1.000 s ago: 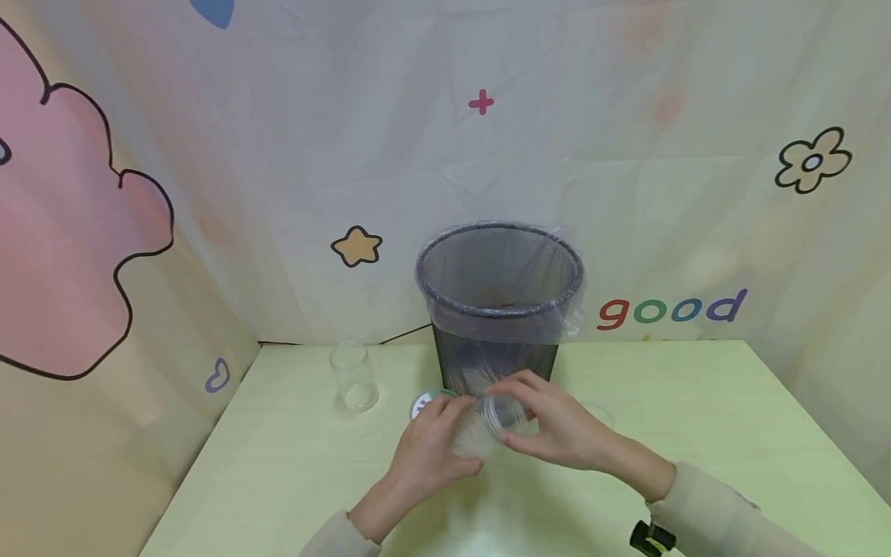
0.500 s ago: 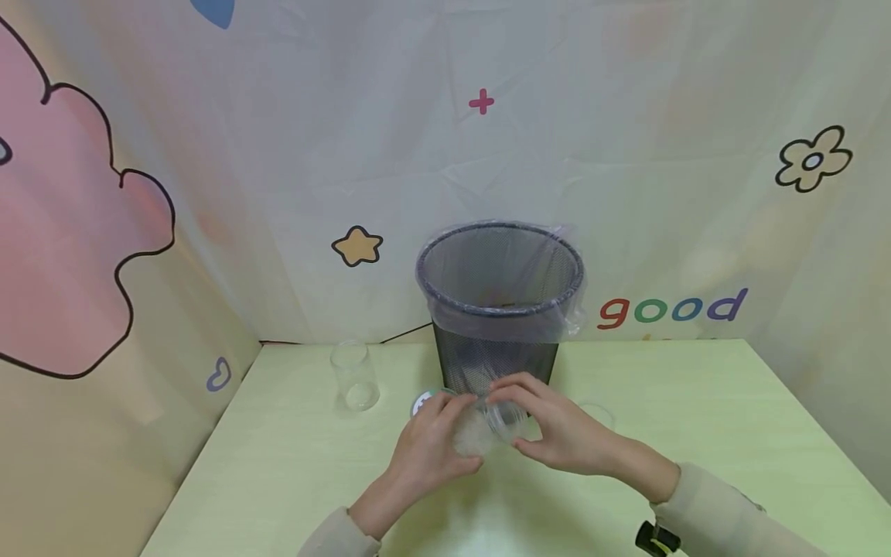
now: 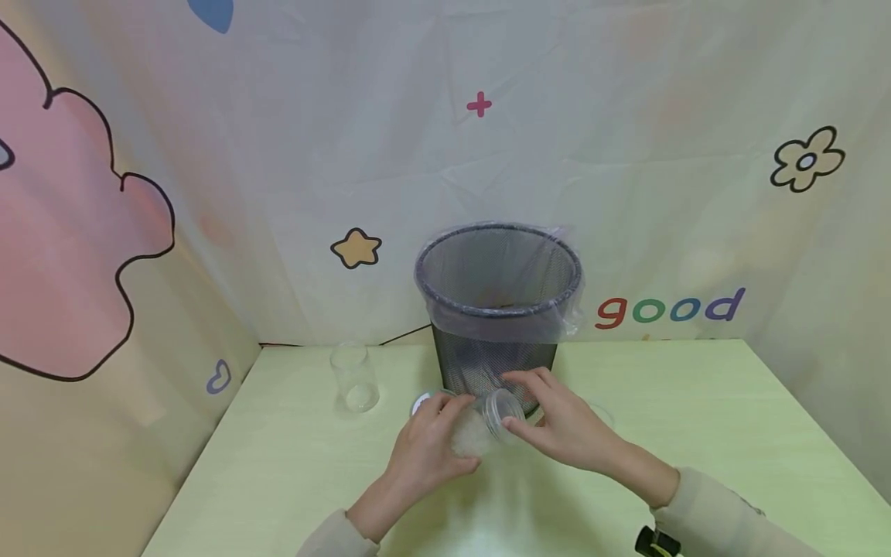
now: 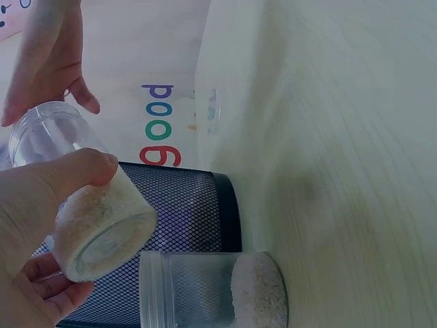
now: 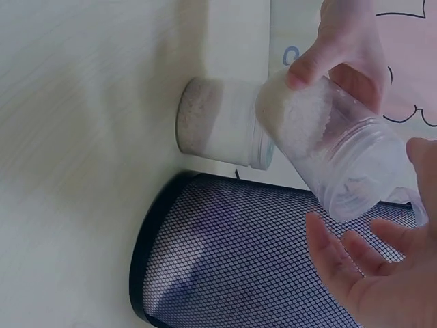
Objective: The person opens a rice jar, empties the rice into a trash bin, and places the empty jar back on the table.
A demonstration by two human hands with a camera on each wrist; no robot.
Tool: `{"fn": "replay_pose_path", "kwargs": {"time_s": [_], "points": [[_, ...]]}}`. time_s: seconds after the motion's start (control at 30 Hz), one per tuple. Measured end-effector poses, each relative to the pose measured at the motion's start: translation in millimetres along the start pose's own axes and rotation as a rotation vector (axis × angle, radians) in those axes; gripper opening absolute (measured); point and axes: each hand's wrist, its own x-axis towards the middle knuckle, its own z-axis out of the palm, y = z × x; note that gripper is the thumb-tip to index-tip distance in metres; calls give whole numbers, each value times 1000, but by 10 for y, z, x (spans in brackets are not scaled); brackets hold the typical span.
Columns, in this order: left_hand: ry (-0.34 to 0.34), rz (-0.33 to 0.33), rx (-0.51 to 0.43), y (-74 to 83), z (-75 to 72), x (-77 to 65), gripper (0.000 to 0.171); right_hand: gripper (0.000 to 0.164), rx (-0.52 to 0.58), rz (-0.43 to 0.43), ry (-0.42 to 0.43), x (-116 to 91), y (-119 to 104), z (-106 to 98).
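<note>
The clear jar point(image 3: 476, 435) is held off the table just in front of the mesh bin point(image 3: 497, 363), tilted with its ribbed neck point(image 5: 345, 179) towards the right, and white grains point(image 5: 300, 113) lie inside near its base. I judge that I am working at the neck, so a steady body matters most. My left hand point(image 3: 426, 449), in front and to the left of the bin, grips that lower part, thumb on one side and fingers curled round the other; I should hold it firmly without squeezing. My right hand point(image 3: 567, 427), in front and to the right of the bin, has its fingers spread around the neck; whether the thumb touches the rim I cannot tell. I would place thumb and fingertips evenly on opposite sides before turning, and lessen the tilt, since the grains could spill if the mouth is uncovered. Left of the bin, a second clear jar point(image 3: 363, 396) stands upright on the table point(image 3: 661, 402), well apart from my hands.
</note>
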Motion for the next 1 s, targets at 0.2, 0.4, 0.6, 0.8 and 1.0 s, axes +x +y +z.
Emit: {"fn": "replay_pose_path", "kwargs": {"time_s": [0.2,0.4,0.6,0.8,1.0], "points": [[10,1,1,28,-31,18,77,42,71,78,-51,9,-13,-6],[44,11,9,46,-58,30,78,45,172,0,-85,30,-8,-39],[51,18,24,49,-56,37,77,50,199,-75,-96,27,8,-39],[46,19,37,50,-62,43,76,55,158,-177,-87,25,37,-24],[20,16,40,46,-73,46,77,61,124,-281,-80,21,57,-26]]}}
